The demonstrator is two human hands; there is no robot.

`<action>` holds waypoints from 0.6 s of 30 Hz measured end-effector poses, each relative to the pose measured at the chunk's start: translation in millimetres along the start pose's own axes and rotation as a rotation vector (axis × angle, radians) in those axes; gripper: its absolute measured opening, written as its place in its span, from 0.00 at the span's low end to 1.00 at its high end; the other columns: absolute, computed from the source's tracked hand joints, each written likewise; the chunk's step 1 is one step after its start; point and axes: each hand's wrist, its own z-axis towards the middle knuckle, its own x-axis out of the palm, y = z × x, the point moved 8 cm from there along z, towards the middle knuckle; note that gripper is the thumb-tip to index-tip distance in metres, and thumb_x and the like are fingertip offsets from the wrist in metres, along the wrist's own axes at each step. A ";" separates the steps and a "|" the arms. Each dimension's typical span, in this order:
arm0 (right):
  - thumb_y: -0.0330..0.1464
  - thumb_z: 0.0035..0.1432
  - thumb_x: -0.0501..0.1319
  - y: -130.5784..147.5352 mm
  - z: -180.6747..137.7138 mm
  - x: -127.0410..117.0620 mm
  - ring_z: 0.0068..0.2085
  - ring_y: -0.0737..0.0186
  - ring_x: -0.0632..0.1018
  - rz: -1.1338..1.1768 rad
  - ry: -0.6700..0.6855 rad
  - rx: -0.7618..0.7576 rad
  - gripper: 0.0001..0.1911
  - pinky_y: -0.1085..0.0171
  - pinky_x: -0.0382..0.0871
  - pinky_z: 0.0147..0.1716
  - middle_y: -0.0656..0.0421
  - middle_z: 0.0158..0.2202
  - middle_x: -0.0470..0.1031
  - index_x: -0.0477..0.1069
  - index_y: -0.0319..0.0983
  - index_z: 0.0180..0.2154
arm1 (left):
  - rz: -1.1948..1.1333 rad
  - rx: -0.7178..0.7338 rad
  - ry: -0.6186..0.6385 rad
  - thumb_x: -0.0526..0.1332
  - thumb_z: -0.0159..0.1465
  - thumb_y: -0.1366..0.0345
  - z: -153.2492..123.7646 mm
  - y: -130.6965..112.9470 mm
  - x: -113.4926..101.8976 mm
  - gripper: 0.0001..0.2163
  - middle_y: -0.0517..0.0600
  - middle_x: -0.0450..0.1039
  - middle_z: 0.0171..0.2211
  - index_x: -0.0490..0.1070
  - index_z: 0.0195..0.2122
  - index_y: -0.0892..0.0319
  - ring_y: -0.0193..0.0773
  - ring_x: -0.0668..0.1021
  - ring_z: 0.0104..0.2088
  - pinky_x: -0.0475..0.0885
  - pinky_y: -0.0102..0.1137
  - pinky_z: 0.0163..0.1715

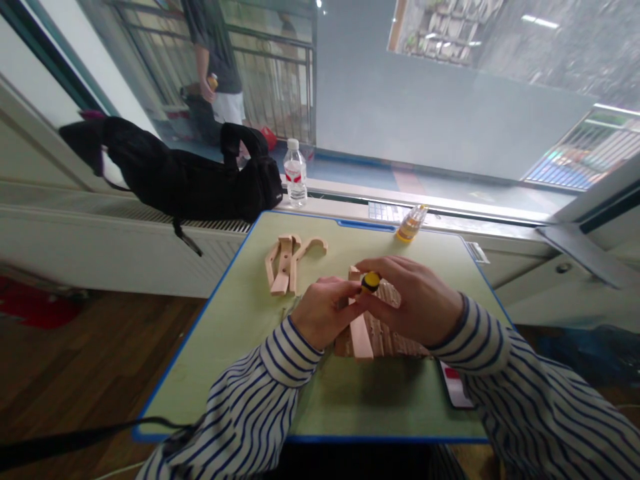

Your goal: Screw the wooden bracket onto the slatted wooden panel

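My left hand (324,312) is closed around an upright wooden bar (360,333) of a slatted wooden assembly (387,333) lying on the green table (240,320). My right hand (410,303) is curled over the top of that bar and pinches a small tool with a yellow and black cap (371,281) between thumb and fingers. The tool's lower part is hidden by my fingers. Both sleeves are blue and white striped.
Loose curved wooden pieces (290,260) lie at the table's far left. A small amber bottle (411,223) stands at the far edge, a phone (456,385) by my right forearm. On the sill rest a black bag (190,177) and a water bottle (295,175). A person (215,60) stands outside the window.
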 end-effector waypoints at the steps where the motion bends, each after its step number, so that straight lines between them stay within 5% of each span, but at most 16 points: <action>1: 0.35 0.55 0.57 2.0 -0.2 -0.1 0.42 0.60 0.74 0.007 0.010 -0.021 0.17 0.61 0.67 0.42 0.55 0.42 0.74 0.66 0.37 0.47 | 0.002 0.006 0.004 0.58 0.60 0.62 0.1 -0.5 -0.3 0.06 0.45 0.73 0.26 0.73 0.35 0.56 0.34 0.74 0.29 0.67 0.29 0.32; 8: 0.33 0.59 0.53 3.2 0.2 2.9 0.39 0.62 0.75 0.020 0.033 -0.049 0.13 0.62 0.67 0.41 0.56 0.39 0.76 0.69 0.37 0.44 | -0.001 0.006 0.060 0.58 0.60 0.62 1.6 -1.4 1.6 0.07 0.46 0.72 0.25 0.71 0.27 0.59 0.34 0.73 0.28 0.67 0.29 0.30; 18: 0.36 0.58 0.55 -6.9 -4.6 3.5 0.34 0.63 0.75 -0.029 -0.046 0.022 0.12 0.64 0.66 0.36 0.57 0.34 0.76 0.69 0.38 0.42 | -0.036 0.098 0.162 0.56 0.61 0.65 6.7 -9.1 6.2 0.06 0.45 0.70 0.23 0.69 0.29 0.60 0.32 0.72 0.26 0.66 0.29 0.31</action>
